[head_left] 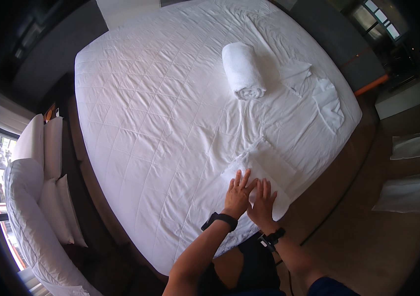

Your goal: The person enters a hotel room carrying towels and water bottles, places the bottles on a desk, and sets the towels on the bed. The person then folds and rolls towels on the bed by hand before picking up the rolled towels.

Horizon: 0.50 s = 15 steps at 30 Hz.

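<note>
— Your forearms come up from the lower edge, each wrist in a dark band, and meet over the near edge of the bed (136,113). What are your hands doing?

— Your left hand (237,193) lies flat with fingers spread wide, palm down on a folded white towel (264,170). Your right hand (262,199) lies just beside it, touching it, also flat and open on the same towel. Neither hand grips anything.

— Where does that towel sit?

— At the bed's near right edge, resting on the quilted white cover, with your hands on the end closest to you.

— What else is on the bed?

— A rolled white towel (243,70) lies farther up the bed from the folded one, well apart from your hands. Just right of the roll, a loose white cloth (318,93) is spread crumpled toward the bed's right edge.

— And off the bed?

— Left of the bed, white pillows (47,167) are stacked against a window. Right of the bed, two white cloths (409,192) lie on the brown floor (348,237).
</note>
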Tool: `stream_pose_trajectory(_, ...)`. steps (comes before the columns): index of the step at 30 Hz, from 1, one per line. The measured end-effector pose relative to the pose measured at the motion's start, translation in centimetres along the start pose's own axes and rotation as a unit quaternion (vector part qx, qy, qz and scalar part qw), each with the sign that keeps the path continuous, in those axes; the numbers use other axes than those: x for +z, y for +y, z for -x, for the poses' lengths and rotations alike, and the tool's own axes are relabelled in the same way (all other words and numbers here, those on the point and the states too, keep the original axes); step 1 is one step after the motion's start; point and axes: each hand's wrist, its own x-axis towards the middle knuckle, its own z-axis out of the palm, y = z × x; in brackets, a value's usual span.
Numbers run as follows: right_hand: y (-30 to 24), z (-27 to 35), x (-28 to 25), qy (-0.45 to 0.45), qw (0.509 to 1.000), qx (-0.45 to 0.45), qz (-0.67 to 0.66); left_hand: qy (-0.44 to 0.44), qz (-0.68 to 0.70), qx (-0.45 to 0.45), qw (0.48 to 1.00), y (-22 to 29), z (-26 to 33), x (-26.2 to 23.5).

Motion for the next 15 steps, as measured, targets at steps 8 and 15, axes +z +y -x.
stream_pose_trajectory(8, 12.5, -11.3, -1.9, -0.189, 0.965, 0.039, -0.179, 0.248, 0.187, -0.21, 0.927, 1.5, -4.0, 5.3)
stream_pose_trajectory(15, 22.3, -21.6, -3.1, -0.423, 0.767, -0.051, -0.48, 0.169, 0.67, -0.36, 0.627, 4.8, -12.3, 9.9)
